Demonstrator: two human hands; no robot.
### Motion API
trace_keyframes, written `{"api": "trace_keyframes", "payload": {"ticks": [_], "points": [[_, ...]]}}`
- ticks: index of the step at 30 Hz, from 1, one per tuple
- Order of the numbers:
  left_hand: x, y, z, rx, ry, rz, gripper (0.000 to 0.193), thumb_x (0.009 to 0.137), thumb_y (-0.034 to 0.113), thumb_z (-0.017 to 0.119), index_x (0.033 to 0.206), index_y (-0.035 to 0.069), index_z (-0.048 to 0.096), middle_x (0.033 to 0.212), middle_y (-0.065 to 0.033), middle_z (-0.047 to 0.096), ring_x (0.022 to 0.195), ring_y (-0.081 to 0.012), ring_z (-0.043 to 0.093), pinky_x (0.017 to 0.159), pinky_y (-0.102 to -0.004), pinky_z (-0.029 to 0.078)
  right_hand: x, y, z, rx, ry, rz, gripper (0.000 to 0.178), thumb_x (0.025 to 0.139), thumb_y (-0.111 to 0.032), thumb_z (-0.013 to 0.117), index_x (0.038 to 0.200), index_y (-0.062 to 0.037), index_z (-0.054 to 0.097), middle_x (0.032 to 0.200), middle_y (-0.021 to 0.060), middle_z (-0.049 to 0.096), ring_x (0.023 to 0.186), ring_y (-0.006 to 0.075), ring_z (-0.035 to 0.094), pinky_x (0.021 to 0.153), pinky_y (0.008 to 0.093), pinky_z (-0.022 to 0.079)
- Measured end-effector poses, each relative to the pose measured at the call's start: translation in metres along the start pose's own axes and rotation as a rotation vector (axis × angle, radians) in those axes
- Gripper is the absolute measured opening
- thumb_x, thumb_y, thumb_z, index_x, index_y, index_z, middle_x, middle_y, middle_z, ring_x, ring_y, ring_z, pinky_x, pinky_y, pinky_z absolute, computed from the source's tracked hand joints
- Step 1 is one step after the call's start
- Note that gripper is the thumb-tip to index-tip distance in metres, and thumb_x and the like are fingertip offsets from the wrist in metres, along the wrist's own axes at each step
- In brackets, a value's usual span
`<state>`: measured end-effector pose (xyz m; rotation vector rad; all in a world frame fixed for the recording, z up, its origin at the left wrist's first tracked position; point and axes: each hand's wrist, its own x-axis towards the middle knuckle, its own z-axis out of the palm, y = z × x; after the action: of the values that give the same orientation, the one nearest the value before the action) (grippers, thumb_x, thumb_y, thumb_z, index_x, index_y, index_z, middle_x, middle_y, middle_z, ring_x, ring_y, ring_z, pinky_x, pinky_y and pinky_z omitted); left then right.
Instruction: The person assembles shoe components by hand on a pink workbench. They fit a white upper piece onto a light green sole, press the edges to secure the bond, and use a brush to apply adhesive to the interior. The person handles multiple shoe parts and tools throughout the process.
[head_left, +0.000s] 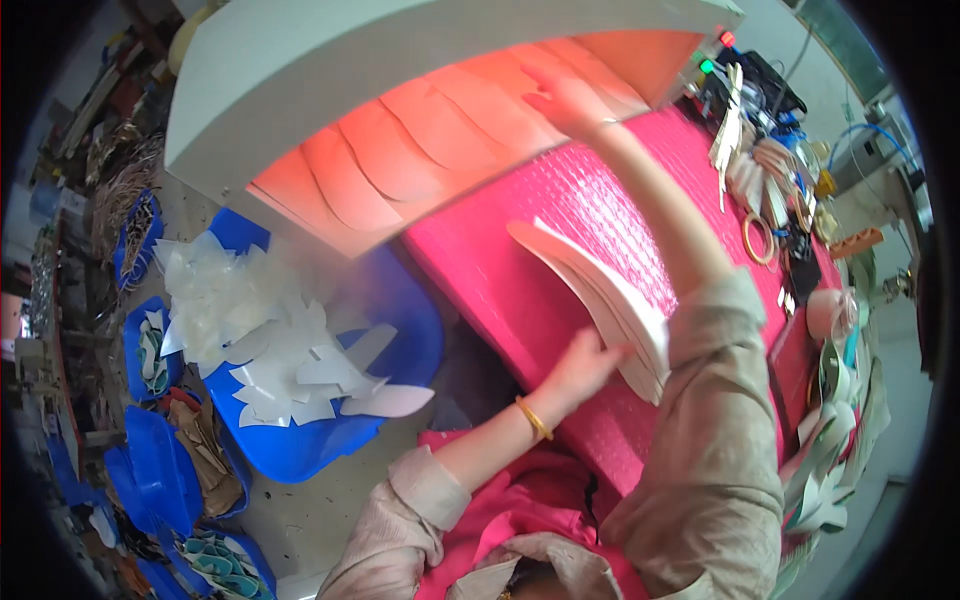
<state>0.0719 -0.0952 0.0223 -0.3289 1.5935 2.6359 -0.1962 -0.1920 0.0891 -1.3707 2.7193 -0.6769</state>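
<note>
My left hand [583, 368], with a gold bangle at the wrist, grips the near end of a stack of off-white sole-shaped pieces [585, 270] lying on the pink table. Its thumb lies over the stack's edge; the other fingers are mostly hidden. My right hand [562, 100] reaches far forward under the hood of a light grey machine [300, 70] lit orange-red inside. Its fingers are spread, above or touching the flat pieces there; which I cannot tell. Several sole-shaped pieces [425, 120] lie side by side in the glow.
A blue bin [300, 455] of white sheet pieces [290, 370] stands left, below the table [480, 270]. More blue bins [150, 465] sit farther left. Cut strips [728, 140], a tape ring [757, 238] and a pale roll [828, 313] crowd the right edge.
</note>
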Motion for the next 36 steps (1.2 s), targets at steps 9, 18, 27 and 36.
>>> {"api": "trace_keyframes", "payload": {"ticks": [9, 18, 27, 36], "points": [[-0.032, 0.029, -0.034, -0.535, -0.016, -0.020, 0.031, 0.081, -0.002, 0.054, 0.112, -0.006, 0.053, 0.107, -0.0130, 0.060, 0.098, -0.0198, 0.059, 0.087, -0.0319, 0.047, -0.384, 0.049, -0.068, 1.324, -0.738, 0.491, 0.057, 0.091, -0.034, 0.052, 0.132, 0.0010, 0.038, 0.118, 0.0097, 0.054, 0.107, 0.0176, 0.053, 0.089, 0.0323, 0.044], [-0.047, -0.003, -0.022, -0.520, 0.148, -0.014, 0.030, 0.086, 0.004, 0.052, 0.115, -0.003, 0.048, 0.112, -0.0123, 0.056, 0.106, -0.0216, 0.055, 0.093, -0.0343, 0.042, -0.433, 0.014, -0.029, 0.787, -0.280, 0.743, 0.048, 0.083, -0.019, 0.065, 0.121, 0.0031, 0.044, 0.089, 0.0042, 0.058, 0.072, 0.0085, 0.055, 0.058, 0.0232, 0.046], [-0.008, 0.019, -0.055, -0.375, 0.276, 0.123, 0.024, 0.088, 0.007, 0.055, 0.111, 0.001, 0.054, 0.107, -0.0102, 0.061, 0.099, -0.0207, 0.059, 0.088, -0.0337, 0.046, -0.396, -0.022, -0.094, -0.203, 0.162, 0.120, 0.027, 0.075, -0.014, 0.069, 0.094, 0.0011, 0.059, 0.084, 0.0147, 0.059, 0.070, 0.0272, 0.058, 0.062, 0.0361, 0.047], [-0.003, 0.005, -0.056, -0.469, 0.192, 0.233, 0.025, 0.085, 0.003, 0.058, 0.110, 0.002, 0.057, 0.106, -0.0090, 0.062, 0.095, -0.0182, 0.060, 0.085, -0.0316, 0.047, -0.144, -0.025, -0.007, 0.139, -0.293, -0.253, 0.023, 0.077, -0.006, 0.060, 0.100, -0.0028, 0.061, 0.098, 0.0139, 0.061, 0.084, 0.0249, 0.061, 0.074, 0.0346, 0.050]]}}
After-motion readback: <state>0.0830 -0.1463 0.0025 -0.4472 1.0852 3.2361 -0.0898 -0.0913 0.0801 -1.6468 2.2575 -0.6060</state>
